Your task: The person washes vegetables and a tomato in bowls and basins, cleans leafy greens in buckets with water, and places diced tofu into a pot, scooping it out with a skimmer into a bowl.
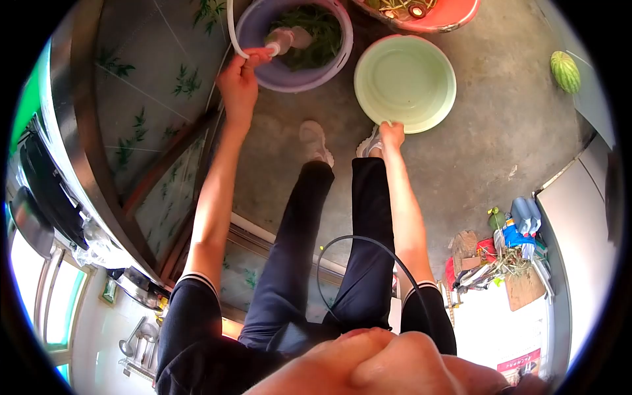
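Note:
My left hand (240, 82) is closed around a thin white hose (232, 29) at the near left rim of a purple tub (299, 87). Green leaves (316, 33) lie inside that tub. Past my fingers, at the hose's end, is a pinkish, see-through shape (284, 41), perhaps running water. My right hand (392, 133) grips the near rim of a pale green basin (407, 82) beside the tub. The basin's inside looks smooth and pale; how much water it holds, I cannot tell.
A red tub (454, 16) with plant pieces stands at the top. A striped melon (565, 72) lies on the concrete floor (487, 158) at right. Tiled cabinet doors (145, 85) line the left. Bottles and scraps (503, 247) are heaped at lower right, near a white cabinet (579, 204).

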`<action>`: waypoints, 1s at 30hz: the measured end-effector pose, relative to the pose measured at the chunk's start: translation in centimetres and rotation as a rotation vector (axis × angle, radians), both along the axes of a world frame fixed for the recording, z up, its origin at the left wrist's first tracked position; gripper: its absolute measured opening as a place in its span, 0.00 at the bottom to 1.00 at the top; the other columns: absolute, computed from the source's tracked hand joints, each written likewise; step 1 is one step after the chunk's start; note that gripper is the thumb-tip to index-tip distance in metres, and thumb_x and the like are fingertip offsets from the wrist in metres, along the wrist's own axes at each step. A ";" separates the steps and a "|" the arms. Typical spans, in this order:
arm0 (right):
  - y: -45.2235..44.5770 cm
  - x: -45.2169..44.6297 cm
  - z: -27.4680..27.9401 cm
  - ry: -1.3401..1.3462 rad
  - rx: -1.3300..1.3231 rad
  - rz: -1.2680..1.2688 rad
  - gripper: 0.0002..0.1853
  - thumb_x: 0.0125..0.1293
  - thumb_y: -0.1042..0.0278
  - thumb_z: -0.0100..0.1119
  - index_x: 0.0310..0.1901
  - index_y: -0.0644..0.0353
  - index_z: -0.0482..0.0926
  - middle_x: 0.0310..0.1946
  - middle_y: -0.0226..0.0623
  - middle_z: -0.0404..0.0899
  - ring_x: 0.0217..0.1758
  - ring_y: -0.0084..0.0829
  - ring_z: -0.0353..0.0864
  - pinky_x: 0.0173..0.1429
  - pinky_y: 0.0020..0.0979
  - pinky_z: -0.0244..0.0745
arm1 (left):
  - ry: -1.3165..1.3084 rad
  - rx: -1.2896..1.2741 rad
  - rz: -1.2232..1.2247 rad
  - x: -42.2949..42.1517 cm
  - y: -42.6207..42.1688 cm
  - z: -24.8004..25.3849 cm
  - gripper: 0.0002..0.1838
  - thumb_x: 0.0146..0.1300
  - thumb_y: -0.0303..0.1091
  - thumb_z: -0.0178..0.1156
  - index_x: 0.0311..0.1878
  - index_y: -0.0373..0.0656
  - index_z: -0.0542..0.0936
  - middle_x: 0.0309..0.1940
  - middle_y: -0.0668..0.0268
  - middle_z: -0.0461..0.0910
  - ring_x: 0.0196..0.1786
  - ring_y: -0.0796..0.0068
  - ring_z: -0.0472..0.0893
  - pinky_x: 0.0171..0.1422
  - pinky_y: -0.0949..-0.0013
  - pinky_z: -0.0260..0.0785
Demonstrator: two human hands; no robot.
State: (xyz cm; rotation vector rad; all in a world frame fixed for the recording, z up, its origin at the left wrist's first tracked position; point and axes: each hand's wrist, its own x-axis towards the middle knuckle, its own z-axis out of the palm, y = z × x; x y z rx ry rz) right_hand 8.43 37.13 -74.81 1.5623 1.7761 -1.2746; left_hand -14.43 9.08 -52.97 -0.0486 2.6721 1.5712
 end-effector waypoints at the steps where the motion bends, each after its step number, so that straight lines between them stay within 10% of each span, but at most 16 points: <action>1: -1.5 -1.8 2.7 0.193 0.302 0.244 0.15 0.58 0.73 0.61 0.48 0.61 0.78 0.34 0.43 0.80 0.42 0.40 0.82 0.44 0.41 0.79 | -0.011 0.031 0.015 0.4 0.1 0.6 0.07 0.72 0.22 0.52 0.41 0.33 0.80 0.37 0.66 0.87 0.40 0.77 0.84 0.48 0.74 0.75; 3: -3.4 -6.0 8.4 0.687 0.283 0.357 0.14 0.58 0.80 0.58 0.47 0.62 0.77 0.38 0.45 0.80 0.43 0.38 0.83 0.46 0.35 0.78 | -0.034 0.094 0.045 1.2 0.4 1.7 0.07 0.72 0.21 0.52 0.40 0.34 0.80 0.37 0.66 0.87 0.37 0.78 0.82 0.46 0.74 0.74; 9: -9.4 -15.4 14.5 1.014 -0.010 0.501 0.32 0.50 0.83 0.68 0.60 0.56 0.73 0.53 0.47 0.75 0.55 0.49 0.78 0.59 0.41 0.75 | -0.050 0.209 0.047 3.4 1.9 4.1 0.10 0.76 0.26 0.49 0.39 0.33 0.77 0.36 0.60 0.84 0.36 0.75 0.79 0.46 0.72 0.72; 21: -13.5 -19.3 11.2 0.739 0.125 0.773 0.30 0.51 0.64 0.74 0.54 0.60 0.70 0.46 0.54 0.73 0.47 0.58 0.79 0.48 0.50 0.78 | 0.122 0.248 0.371 -1.9 -2.6 2.2 0.09 0.75 0.26 0.49 0.40 0.34 0.78 0.33 0.64 0.82 0.33 0.78 0.78 0.42 0.73 0.73; 30: -15.1 -19.9 9.0 0.599 0.269 0.931 0.34 0.52 0.71 0.70 0.61 0.62 0.67 0.49 0.57 0.72 0.48 0.57 0.79 0.52 0.47 0.78 | 0.078 0.171 0.207 0.4 -0.3 3.2 0.09 0.74 0.23 0.49 0.38 0.34 0.79 0.34 0.67 0.82 0.34 0.79 0.79 0.42 0.74 0.72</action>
